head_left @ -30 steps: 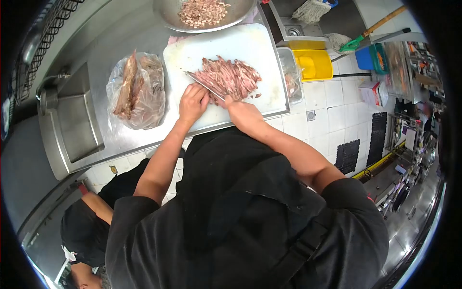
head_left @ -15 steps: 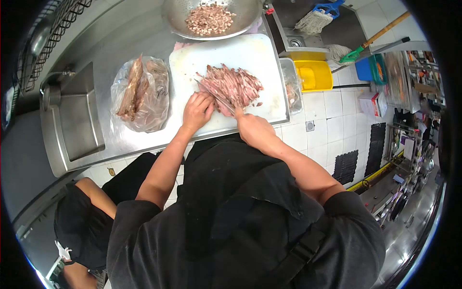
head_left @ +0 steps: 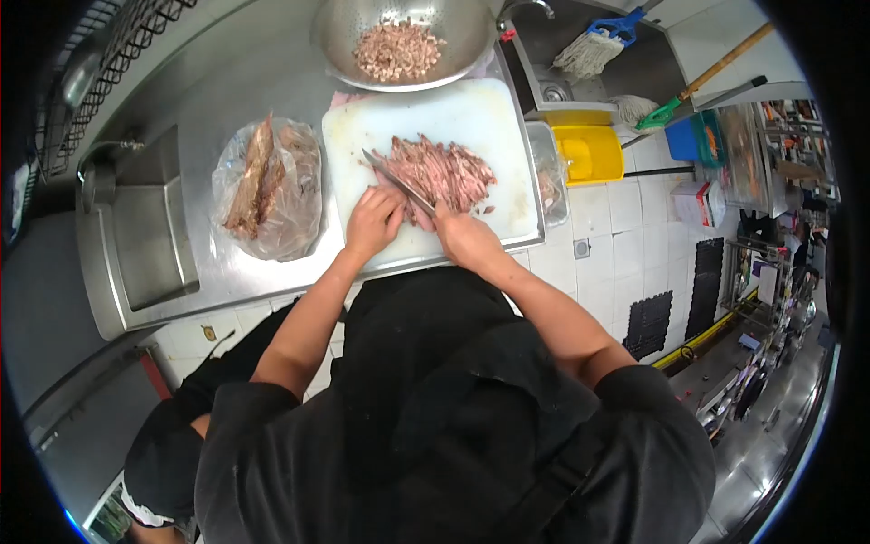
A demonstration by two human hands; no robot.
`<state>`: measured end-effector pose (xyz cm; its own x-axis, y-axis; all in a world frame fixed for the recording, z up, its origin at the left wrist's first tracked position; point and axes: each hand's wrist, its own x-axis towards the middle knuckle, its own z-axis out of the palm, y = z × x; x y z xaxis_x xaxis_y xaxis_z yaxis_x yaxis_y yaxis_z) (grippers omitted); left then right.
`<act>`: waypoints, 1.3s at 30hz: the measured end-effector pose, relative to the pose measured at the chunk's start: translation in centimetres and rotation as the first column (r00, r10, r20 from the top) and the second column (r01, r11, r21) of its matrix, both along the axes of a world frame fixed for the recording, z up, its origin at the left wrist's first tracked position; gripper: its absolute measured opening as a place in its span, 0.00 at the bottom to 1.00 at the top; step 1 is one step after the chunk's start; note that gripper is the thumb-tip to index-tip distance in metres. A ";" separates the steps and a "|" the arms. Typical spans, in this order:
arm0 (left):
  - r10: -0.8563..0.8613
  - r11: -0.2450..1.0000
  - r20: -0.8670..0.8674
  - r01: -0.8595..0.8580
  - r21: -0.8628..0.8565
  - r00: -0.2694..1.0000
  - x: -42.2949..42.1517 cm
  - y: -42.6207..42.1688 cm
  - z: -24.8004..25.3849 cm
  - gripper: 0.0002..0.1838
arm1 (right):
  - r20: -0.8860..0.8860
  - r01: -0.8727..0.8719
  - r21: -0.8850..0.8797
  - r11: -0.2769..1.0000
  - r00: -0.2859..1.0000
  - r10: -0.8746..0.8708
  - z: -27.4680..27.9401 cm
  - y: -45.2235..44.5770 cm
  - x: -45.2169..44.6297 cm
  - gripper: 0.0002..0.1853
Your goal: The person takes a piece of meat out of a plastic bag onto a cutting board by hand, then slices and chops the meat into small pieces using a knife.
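Observation:
Sliced meat (head_left: pixel 453 172) lies in a pile on a white cutting board (head_left: pixel 353 127). My right hand (head_left: pixel 465 238) grips a knife (head_left: pixel 397 179), whose blade slants up and left along the pile's left edge. Beside the blade, my left hand (head_left: pixel 374 220) rests with bent fingers on meat at the near left of the pile. Its fingertips are close to the blade, and the meat under them is mostly hidden. Left of the board, a clear plastic bag (head_left: pixel 299 213) holds larger meat pieces (head_left: pixel 249 186).
A metal colander (head_left: pixel 462 45) with diced meat stands behind the board. A clear container (head_left: pixel 555 207) is at its right. Sinks (head_left: pixel 154 227) lie left and back right, near mops (head_left: pixel 589 54) and a yellow bucket (head_left: pixel 589 154). A co-worker (head_left: pixel 163 453) is at lower left.
The knife and both hands have shifted slightly over the pile, and the blade's angle has varied. The whole view has moved so the counter sits lower. The co-worker at lower left has changed posture.

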<state>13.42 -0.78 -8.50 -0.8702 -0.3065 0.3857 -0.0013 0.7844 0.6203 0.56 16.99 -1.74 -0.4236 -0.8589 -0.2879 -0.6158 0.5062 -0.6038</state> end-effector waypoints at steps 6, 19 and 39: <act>0.067 0.991 -0.073 -0.074 -0.110 0.995 0.0 -0.2 -0.2 0.08 | -0.039 -0.007 0.117 0.993 0.999 0.012 2.3 0.7 0.3 0.10; 0.079 0.996 -0.065 -0.081 -0.030 0.995 -0.1 -0.3 -0.5 0.08 | -0.039 -0.083 0.098 0.992 0.995 0.087 -0.1 -1.4 -0.1 0.10; -0.079 0.982 -0.009 0.076 -0.172 0.997 0.4 0.4 0.2 0.11 | -0.032 -0.055 0.151 0.987 0.998 0.060 0.6 0.8 1.4 0.11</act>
<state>13.78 -0.36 -8.29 -0.8822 -0.1664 0.4406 0.0727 0.8761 0.4765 1.98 17.75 -1.17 -0.3875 -0.8303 -0.4006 -0.6667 0.5525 -0.5003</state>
